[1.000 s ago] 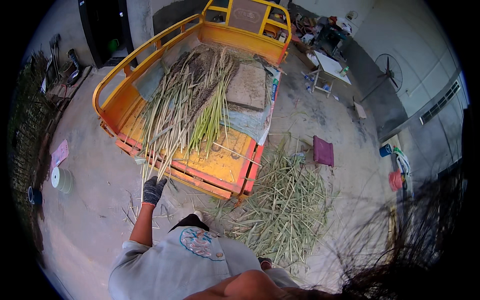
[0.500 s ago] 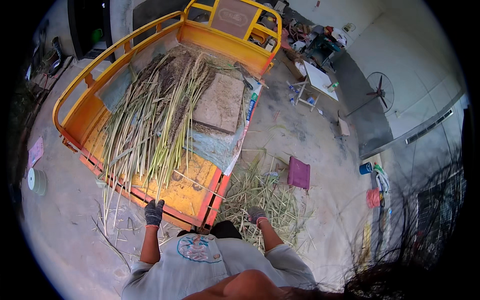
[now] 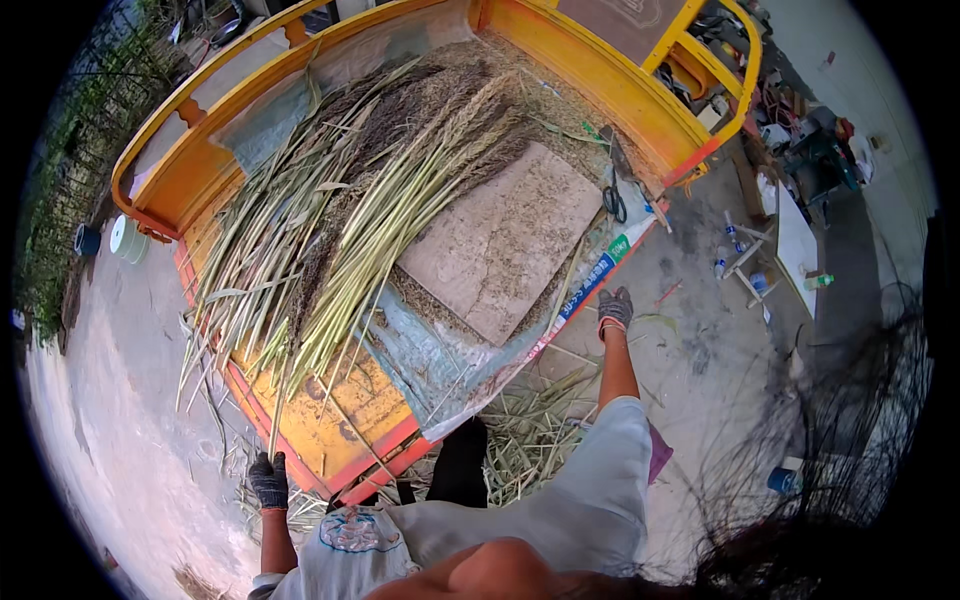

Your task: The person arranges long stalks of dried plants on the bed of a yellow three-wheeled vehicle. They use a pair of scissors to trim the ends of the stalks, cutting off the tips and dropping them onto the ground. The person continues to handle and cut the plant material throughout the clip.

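Note:
At the near left corner of the yellow cart bed (image 3: 370, 405), my left hand (image 3: 268, 480) in a dark knitted glove is closed round the lower end of a long sorghum stalk (image 3: 281, 400). The stalk runs up into a pile of sorghum stalks (image 3: 375, 235), their seed heads lying toward the far side. My gloved right hand (image 3: 615, 308) reaches past the bed's right edge, empty, its fingers apart. Just beyond it lie black-handled scissors (image 3: 614, 203) beside a dark flat blade (image 3: 628, 160). A flat board (image 3: 500, 240) strewn with seeds rests right of the pile.
A plastic sheet (image 3: 425, 375) covers part of the bed. Cut stalks (image 3: 530, 425) litter the floor below my right arm. Yellow rails (image 3: 165, 130) border the bed's left side. A small white table (image 3: 797, 245) with bottles stands to the right, and a white-green bucket (image 3: 129, 240) to the left.
My right hand has swung forward and right, from above the floor litter to beside the bed's right edge. The view has shifted closer over the bed. My left hand still grips the stalk.

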Demonstrator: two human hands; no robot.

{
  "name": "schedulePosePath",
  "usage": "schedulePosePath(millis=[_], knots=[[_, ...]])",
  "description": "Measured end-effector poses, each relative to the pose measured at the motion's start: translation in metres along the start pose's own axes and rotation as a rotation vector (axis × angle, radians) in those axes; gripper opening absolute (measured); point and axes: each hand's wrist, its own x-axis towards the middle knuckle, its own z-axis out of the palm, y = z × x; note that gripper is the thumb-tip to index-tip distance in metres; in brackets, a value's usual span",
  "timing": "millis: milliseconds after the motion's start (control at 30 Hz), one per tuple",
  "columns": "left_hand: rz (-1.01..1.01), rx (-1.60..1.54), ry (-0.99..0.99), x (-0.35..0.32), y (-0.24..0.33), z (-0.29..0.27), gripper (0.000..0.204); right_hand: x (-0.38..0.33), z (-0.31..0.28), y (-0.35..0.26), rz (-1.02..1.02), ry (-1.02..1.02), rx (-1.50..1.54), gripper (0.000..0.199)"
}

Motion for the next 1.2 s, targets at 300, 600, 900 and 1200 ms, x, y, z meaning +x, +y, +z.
schedulePosePath(millis=[300, 600, 900, 1200], knots=[[-0.438, 0.335, 0.283, -0.113, 0.032, -0.051, 0.035, 0.224, 0.143, -0.024, 0.273, -0.057, 0.516, 0.064], [-0.711, 0.194, 0.371, -0.156, 0.052, -0.059, 0.033, 0.206, 0.096, -0.055, -0.251, -0.11, -0.346, 0.045], [-0.759, -0.069, 0.379, -0.156, -0.043, -0.044, 0.029, 0.129, 0.072, -0.027, -0.192, 0.065, 0.03, 0.032], [-0.576, -0.135, 0.577, -0.123, -0.267, -0.052, 0.037, -0.268, -0.069, -0.247, 0.441, -0.073, 0.931, 0.02]])
